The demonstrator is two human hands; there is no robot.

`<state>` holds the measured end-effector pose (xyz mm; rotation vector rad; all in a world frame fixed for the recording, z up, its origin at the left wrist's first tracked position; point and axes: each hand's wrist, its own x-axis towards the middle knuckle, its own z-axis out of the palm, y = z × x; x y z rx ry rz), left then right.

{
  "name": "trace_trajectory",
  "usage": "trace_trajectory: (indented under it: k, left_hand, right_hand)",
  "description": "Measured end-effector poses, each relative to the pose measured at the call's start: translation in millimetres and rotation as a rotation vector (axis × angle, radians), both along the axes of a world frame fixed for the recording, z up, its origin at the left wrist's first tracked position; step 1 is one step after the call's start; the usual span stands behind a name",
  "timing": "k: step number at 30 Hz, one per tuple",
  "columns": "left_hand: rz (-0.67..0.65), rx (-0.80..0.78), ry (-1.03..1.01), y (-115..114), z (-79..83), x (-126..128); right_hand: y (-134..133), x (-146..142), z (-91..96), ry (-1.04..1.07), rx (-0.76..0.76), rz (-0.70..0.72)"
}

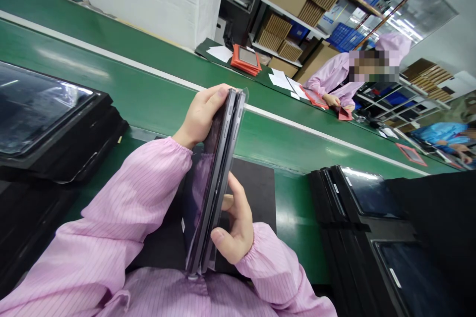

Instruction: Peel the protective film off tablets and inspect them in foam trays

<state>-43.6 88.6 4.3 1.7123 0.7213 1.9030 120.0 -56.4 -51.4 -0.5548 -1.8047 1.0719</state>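
Two tablets (213, 198) stand on edge, face against face, in front of my body, with clear film sticking out along their edges. My left hand (203, 114) grips them near the upper end, thumb along the rim. Lower down on the opposite side, my right hand (238, 223) is against them with its fingers bent and its thumb at the edge; part of its fingers is hidden behind the tablets. Beneath them lies a black mat (256, 183) on the green bench.
Black foam trays (85, 153) with a dark-screened tablet (40, 109) are at left. More trays holding tablets (372, 190) stand at right. Beyond the green conveyor (156, 79) are red-framed panels (245, 59), papers (282, 81) and a co-worker in pink (330, 72).
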Motion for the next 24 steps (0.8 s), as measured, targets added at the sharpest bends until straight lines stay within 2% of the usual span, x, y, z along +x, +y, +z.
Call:
trace_trajectory:
  k: [10,15,24]
  left_hand:
    - [0.040,-0.018,-0.018,12,-10.6,-2]
    - [0.009,-0.034,-0.020,12,-10.3,-2]
    - [0.053,-0.042,0.009,5,-4.9,0]
  right_hand:
    - [2,4,-2.0,0.022,-0.092,-0.006]
    - [3,5,-2.0,0.023,-0.116,0.001]
    - [1,8,1.2,-0.009,-0.175,-0.027]
